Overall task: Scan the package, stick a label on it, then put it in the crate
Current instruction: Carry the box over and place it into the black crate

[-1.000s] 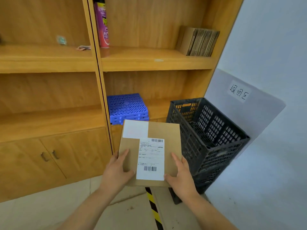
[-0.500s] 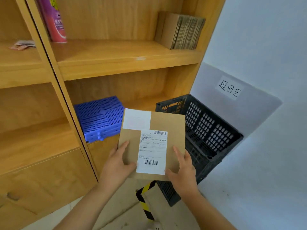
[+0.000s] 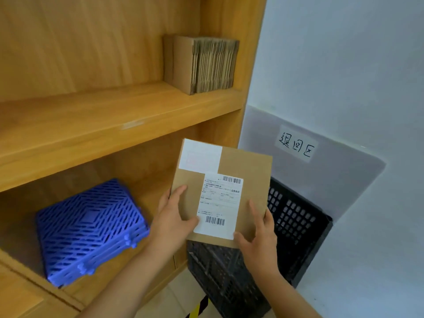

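Note:
I hold a flat brown cardboard package (image 3: 247, 177) in both hands, its face toward me. A white shipping label (image 3: 219, 205) with barcodes covers its middle, and a blank white sticker (image 3: 200, 156) sits at its top left corner. My left hand (image 3: 172, 220) grips the package's lower left edge, thumb on the face. My right hand (image 3: 260, 242) grips the lower right corner. The black plastic crate (image 3: 296, 228) stands on the floor directly below and behind the package, which hides part of its opening.
A wooden shelf unit (image 3: 114, 120) fills the left. Folded blue plastic crates (image 3: 89, 228) lie on its lower shelf, a stack of flat cardboard boxes (image 3: 202, 65) on the upper one. A handwritten paper sign (image 3: 297, 144) hangs on the grey wall. Yellow-black floor tape (image 3: 197, 309) runs beside the crate.
I have stepped closer and turned right; the package has moved right with both hands and now hangs over the black crate's near left part.

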